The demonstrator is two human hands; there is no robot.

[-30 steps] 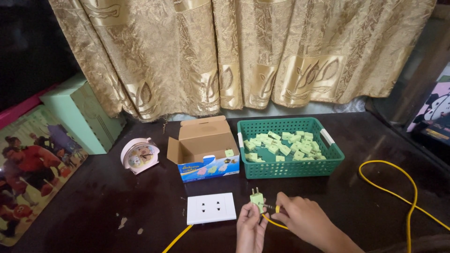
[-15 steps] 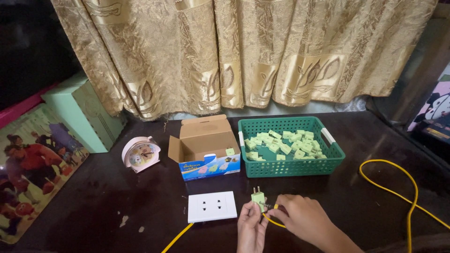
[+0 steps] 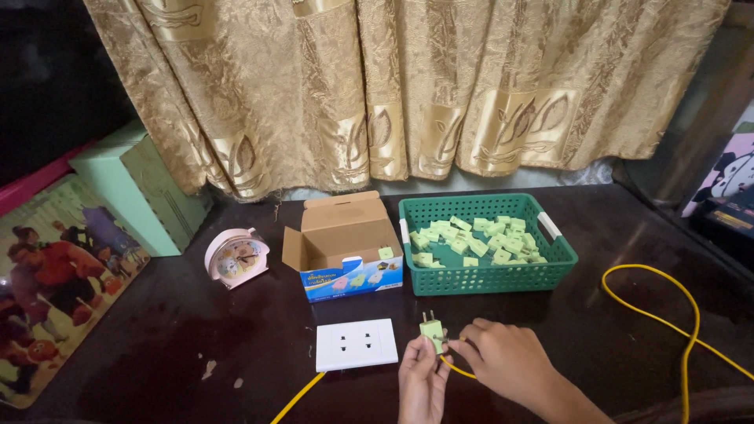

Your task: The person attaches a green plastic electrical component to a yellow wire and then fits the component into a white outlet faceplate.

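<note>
Left hand (image 3: pixel 422 385) fingers grip green plug (image 3: pixel 431 330), prongs up, low over tabletop (image 3: pixel 196 330), just right of white socket plate (image 3: pixel 356 344). Right hand (image 3: pixel 503 360) fingers pinch yellow cable (image 3: pixel 675 314) at plug's base. Green basket (image 3: pixel 487 275) behind.

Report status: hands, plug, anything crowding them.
Left hand pinches light green plug, prongs up. Right hand at yellow cable beside plug. White socket plate lies just left, apart from both hands.
</note>
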